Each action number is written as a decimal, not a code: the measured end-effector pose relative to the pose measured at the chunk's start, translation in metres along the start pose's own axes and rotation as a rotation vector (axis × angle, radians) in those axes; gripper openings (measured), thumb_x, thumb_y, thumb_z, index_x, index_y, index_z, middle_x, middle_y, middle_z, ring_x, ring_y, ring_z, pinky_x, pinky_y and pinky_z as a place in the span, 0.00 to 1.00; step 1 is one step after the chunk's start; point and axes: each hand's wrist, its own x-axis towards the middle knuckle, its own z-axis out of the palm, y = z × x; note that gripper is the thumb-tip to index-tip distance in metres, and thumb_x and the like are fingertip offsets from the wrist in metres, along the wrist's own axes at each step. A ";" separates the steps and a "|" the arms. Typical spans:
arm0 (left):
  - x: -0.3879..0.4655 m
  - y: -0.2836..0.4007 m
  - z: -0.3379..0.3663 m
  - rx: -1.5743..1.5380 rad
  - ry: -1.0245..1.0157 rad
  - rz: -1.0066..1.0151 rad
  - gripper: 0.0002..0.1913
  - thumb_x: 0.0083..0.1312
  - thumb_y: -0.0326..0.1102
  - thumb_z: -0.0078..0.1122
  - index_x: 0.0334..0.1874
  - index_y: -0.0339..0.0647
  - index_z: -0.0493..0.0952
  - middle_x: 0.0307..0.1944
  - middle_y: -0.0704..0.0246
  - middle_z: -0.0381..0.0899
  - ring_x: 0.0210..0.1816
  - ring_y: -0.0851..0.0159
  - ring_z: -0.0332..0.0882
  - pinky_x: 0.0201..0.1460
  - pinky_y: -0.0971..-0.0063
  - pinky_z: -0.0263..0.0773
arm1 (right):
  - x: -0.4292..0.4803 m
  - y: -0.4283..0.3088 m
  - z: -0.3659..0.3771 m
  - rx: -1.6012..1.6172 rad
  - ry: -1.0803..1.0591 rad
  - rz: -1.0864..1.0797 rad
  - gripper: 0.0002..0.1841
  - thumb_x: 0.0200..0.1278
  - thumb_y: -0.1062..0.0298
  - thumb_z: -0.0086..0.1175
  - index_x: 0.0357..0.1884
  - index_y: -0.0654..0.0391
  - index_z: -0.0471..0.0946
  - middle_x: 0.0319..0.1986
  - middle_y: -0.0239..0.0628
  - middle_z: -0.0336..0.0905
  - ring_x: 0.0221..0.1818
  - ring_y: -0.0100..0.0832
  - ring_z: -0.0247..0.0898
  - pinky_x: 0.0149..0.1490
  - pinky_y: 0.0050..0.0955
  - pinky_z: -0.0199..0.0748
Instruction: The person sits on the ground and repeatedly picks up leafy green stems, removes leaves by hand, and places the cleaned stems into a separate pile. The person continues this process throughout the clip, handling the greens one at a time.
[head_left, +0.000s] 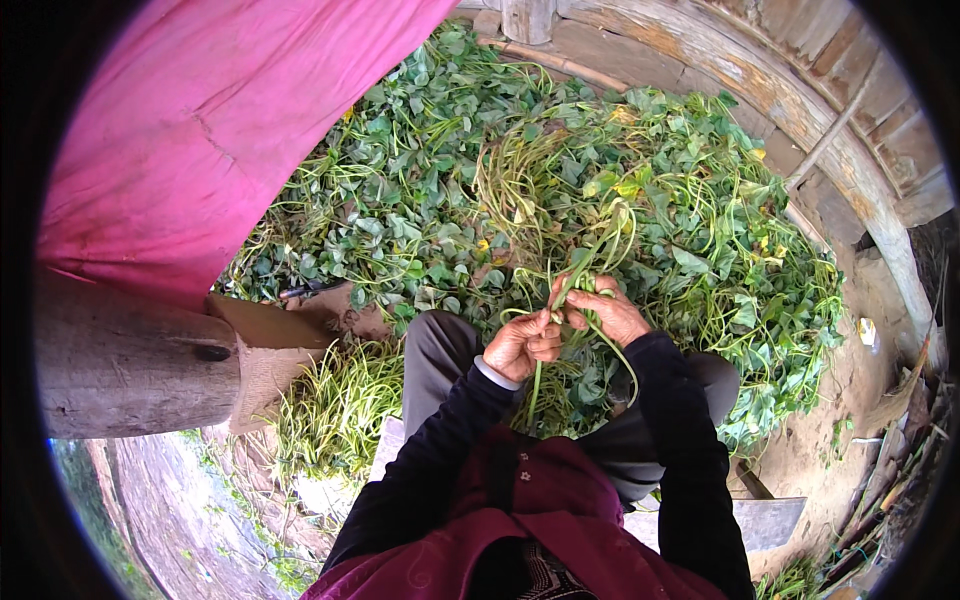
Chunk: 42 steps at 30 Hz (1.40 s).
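Observation:
Several long green stems (615, 345) run through my right hand (604, 309), whose thumb and fingers close around them. Close beside it, my left hand (525, 345) pinches the stems near the middle of the picture, its fingers curled in. One stem loops down past my right wrist, another hangs below my left hand. Both hands are above my lap, over a broad heap of leafy green vines (420, 172). A bundle of browner, leafless-looking stems (514, 187) lies on the heap beyond my hands.
A pink cloth (180, 142) hangs at the upper left above a thick wooden post (135, 360) on a stone base (274, 367). A pile of pale green stems (337, 420) lies left of my knee. A curved-looking wooden beam (750, 75) borders the right; dry sticks (892, 480) lean there.

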 end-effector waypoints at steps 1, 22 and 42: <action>-0.001 0.001 0.001 0.017 0.019 0.006 0.10 0.66 0.36 0.52 0.40 0.35 0.72 0.20 0.78 0.61 0.16 0.80 0.50 0.21 0.84 0.49 | -0.002 -0.004 0.000 -0.098 0.014 0.036 0.10 0.64 0.68 0.49 0.43 0.61 0.75 0.32 0.32 0.75 0.22 0.20 0.63 0.26 0.20 0.61; -0.001 -0.009 0.011 0.616 0.566 0.183 0.07 0.64 0.33 0.50 0.32 0.37 0.73 0.14 0.76 0.62 0.11 0.78 0.52 0.13 0.83 0.47 | 0.009 0.005 -0.018 -1.544 0.066 -0.401 0.17 0.41 0.75 0.56 0.38 0.60 0.72 0.37 0.42 0.77 0.38 0.43 0.74 0.39 0.40 0.70; 0.053 0.057 0.026 2.214 0.527 0.285 0.17 0.52 0.45 0.65 0.27 0.34 0.77 0.20 0.57 0.77 0.26 0.53 0.78 0.31 0.63 0.71 | -0.002 0.013 0.017 -1.779 0.004 -0.452 0.07 0.47 0.75 0.49 0.31 0.64 0.70 0.27 0.44 0.74 0.31 0.40 0.75 0.31 0.37 0.71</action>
